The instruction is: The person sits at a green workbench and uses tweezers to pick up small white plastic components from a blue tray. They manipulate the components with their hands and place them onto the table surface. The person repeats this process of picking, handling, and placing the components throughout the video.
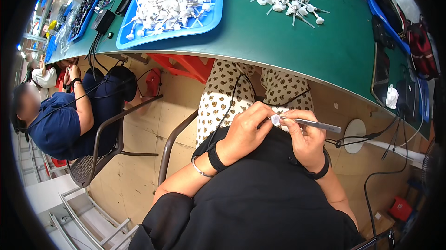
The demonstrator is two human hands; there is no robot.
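Observation:
Over my lap, my left hand is closed, its fingertips pinching a small white piece. It looks like the white-headed parts with thin stems on the table, though my fingers hide most of it. My right hand grips metal tweezers, whose blunt end points right; their tips meet the white piece and are hard to make out. Beyond my knees, a blue tray holds many such white-headed parts. A loose pile of the same parts lies right of the tray.
The green table curves across ahead of my knees. A phone, crumpled white tissue and black cables lie at its right. A seated person is at the left. A red stool stands under the table.

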